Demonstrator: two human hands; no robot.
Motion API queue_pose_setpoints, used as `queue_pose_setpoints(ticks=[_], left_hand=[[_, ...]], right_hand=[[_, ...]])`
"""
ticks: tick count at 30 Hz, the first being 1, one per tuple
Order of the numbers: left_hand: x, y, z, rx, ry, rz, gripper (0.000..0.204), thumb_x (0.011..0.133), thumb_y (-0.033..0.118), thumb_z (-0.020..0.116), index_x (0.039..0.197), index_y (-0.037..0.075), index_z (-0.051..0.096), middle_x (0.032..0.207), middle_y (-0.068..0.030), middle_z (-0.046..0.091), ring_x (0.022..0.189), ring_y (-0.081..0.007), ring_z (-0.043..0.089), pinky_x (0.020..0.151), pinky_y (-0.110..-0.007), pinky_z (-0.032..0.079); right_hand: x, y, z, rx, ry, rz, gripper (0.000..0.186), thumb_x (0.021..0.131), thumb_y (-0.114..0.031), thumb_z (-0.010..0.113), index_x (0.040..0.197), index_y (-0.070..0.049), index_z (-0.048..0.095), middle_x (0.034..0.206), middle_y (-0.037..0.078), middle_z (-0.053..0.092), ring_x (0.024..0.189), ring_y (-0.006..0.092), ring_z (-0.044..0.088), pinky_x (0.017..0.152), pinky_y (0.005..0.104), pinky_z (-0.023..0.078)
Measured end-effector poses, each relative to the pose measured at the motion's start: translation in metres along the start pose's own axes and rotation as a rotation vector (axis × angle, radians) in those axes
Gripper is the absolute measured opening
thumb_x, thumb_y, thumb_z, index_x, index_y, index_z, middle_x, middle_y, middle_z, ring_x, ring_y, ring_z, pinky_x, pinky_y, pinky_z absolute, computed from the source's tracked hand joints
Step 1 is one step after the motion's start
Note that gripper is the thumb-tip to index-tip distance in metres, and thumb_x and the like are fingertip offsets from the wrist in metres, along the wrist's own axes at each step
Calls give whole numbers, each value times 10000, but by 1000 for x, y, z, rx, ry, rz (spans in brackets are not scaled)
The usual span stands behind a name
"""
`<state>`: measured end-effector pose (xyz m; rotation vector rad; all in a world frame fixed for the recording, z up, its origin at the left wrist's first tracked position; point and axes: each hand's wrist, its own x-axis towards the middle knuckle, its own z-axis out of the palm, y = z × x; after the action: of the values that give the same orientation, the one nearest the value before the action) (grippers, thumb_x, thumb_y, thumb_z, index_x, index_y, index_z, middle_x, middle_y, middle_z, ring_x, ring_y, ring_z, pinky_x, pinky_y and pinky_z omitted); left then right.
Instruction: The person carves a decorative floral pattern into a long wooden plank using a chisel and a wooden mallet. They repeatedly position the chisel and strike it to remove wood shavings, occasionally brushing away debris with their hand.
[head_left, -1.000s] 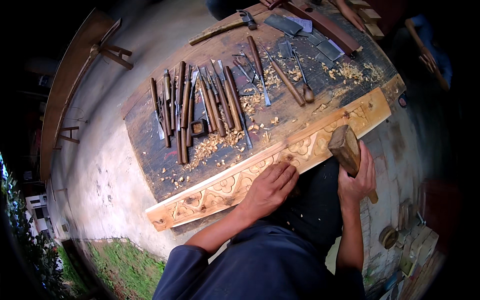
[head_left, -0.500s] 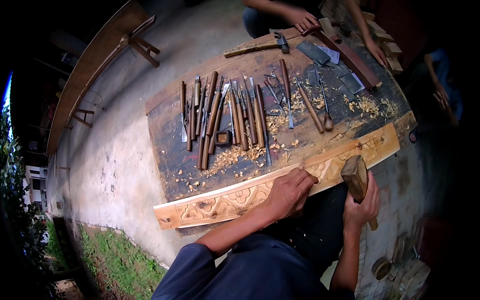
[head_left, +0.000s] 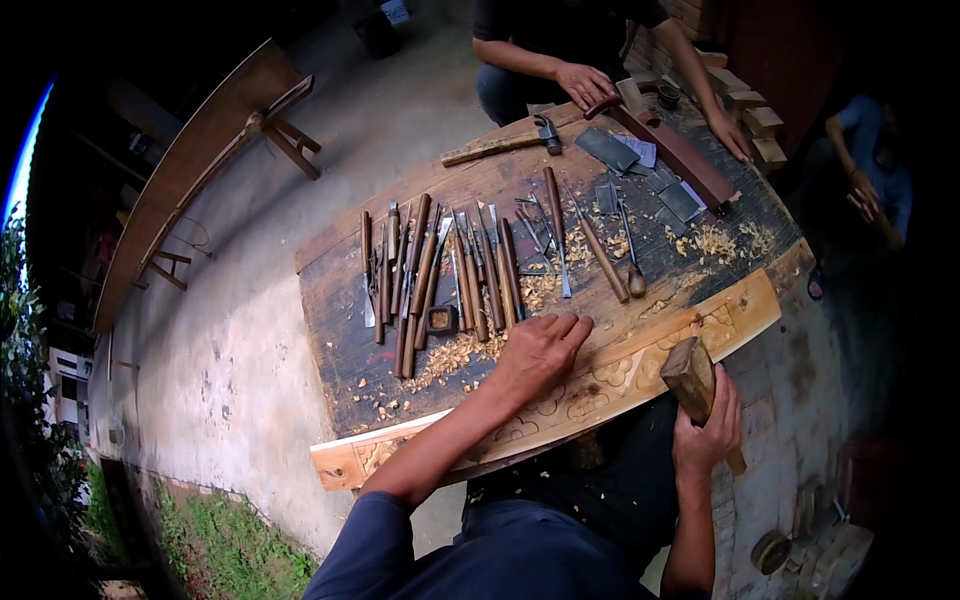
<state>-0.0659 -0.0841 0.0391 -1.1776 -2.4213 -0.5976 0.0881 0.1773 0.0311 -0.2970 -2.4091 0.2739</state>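
Note:
Beyond the lower edge of the bench hangs my right hand [head_left: 706, 432], wrapped round the handle of a wooden mallet [head_left: 690, 378] with a blocky, worn head. My left hand [head_left: 542, 358] is over the bench just past the carved board, its fingers curled together; what they hold, if anything, is hidden. The long pale board [head_left: 625, 375], cut with a row of floral motifs, lies along the near edge of the bench, partly covered by my left forearm. Close to my left hand is a group of wood-handled chisels [head_left: 468, 290], with a small dark square box [head_left: 441, 321] among them.
Wood shavings [head_left: 455, 355] litter the dark workbench [head_left: 340, 350]. Farther off lie a claw hammer [head_left: 548, 135], sharpening stones [head_left: 607, 150] and a long reddish-brown wooden plane [head_left: 680, 165]. Across the bench another person's hands [head_left: 585, 85] rest at the plane and the bench edge.
My left hand has lifted off the board and moved away from me, toward the chisels. My right hand still grips the mallet. The whole view has tilted up slightly.

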Motion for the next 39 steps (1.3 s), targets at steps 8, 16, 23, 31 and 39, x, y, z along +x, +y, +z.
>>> queue_pose_setpoints(ticks=[8, 16, 23, 31, 39], left_hand=[[87, -43, 53, 122, -336, 93, 227, 908, 102, 592, 1112, 19, 645, 1198, -154, 635, 1042, -303, 682, 856, -421, 596], [99, -51, 53, 69, -226, 174, 392, 902, 68, 600, 1293, 42, 581, 1345, -175, 618, 1085, -343, 679, 893, -435, 589], [67, -36, -33, -487, 516, -104, 305, 1090, 43, 517, 1395, 33, 517, 1224, -143, 695, 832, -241, 730, 727, -321, 580], [-23, -58, -132, -635, 1032, -552, 294, 1152, 199, 513, 1393, 33, 550, 1080, -56, 683, 622, -34, 460, 552, -181, 377], [-63, -65, -112, -596, 1005, -601, 294, 1152, 174, 511, 1402, 27, 561, 1110, -56, 692, 670, -37, 477, 602, -191, 407]], right_hand=[[-3, -2, -1, 21, -25, 38, 639, 785, -1, 808, 1395, -50, 625, 1261, 177, 704, 1154, 417, 681, 981, 503, 548], [0, 0, -5, 98, 9, 49, 653, 736, 20, 812, 1358, -19, 619, 1212, 196, 685, 1103, 436, 676, 947, 525, 540], [0, 6, -6, 53, 61, 13, 643, 721, -24, 823, 1338, -29, 643, 1192, 185, 692, 1020, 423, 690, 863, 513, 552], [7, -3, -2, 76, 12, 68, 656, 777, -8, 823, 1399, -32, 617, 1278, 187, 694, 1150, 430, 682, 976, 516, 549], [-7, 1, 3, 27, 8, 40, 614, 812, -9, 831, 1392, -37, 634, 1291, 174, 710, 1159, 410, 695, 974, 487, 559]])
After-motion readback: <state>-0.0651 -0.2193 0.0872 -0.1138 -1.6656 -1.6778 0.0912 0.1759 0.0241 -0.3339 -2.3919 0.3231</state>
